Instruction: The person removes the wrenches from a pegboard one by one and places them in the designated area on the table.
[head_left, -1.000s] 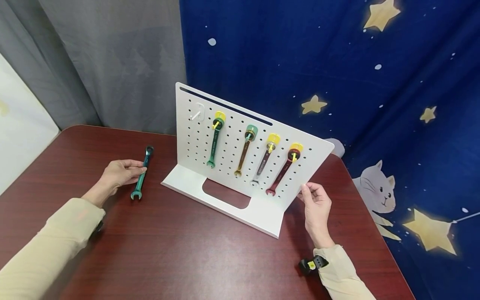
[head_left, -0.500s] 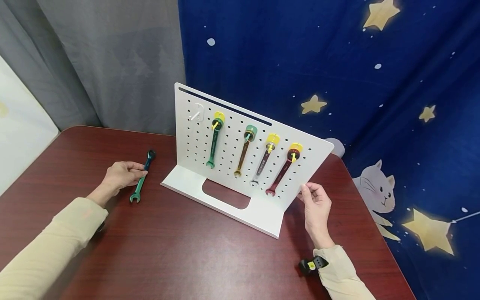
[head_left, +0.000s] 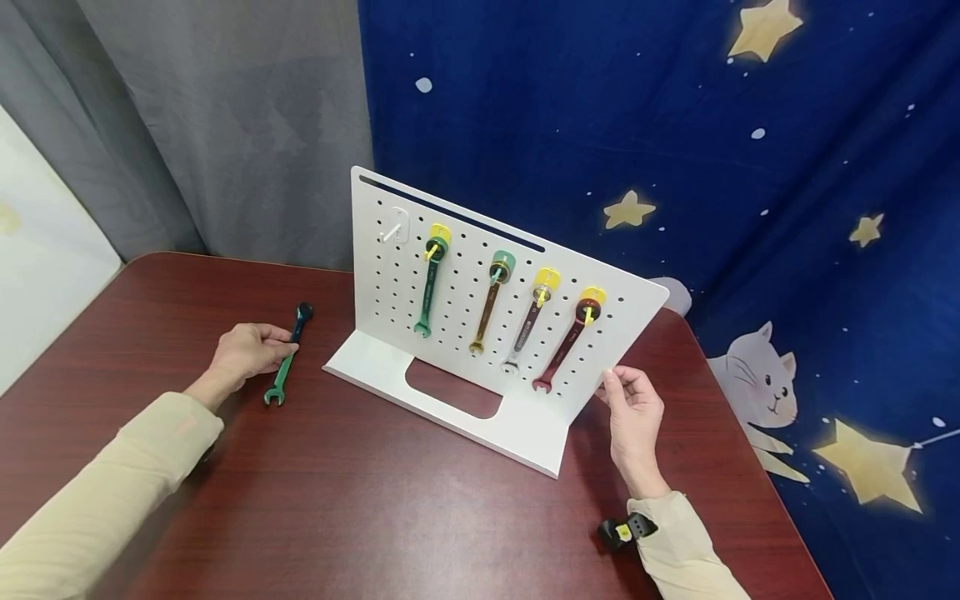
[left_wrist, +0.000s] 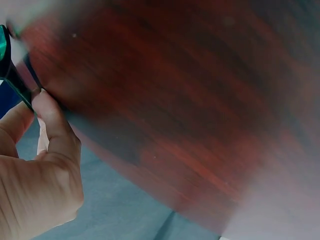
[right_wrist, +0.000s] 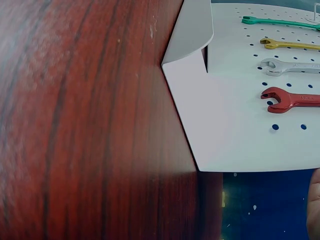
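Note:
My left hand pinches a green-blue combination wrench near its middle, over the left of the table; its open end points toward me. In the left wrist view, thumb and fingers meet on the wrench, most of which is cut off. On the right, my right hand grips the side edge of a white pegboard stand, thumb in front and fingers partly hidden behind. Hanging from hooks are a green wrench, a gold wrench, a silver wrench and a red wrench.
A white hook at the board's upper left carries nothing. The stand's flat base rests on the dark red table. Behind hang a grey curtain and a blue starry curtain.
My left hand has shifted slightly to the right with the wrench, whose ring end sits a little lower and farther right. My right hand keeps its hold on the pegboard.

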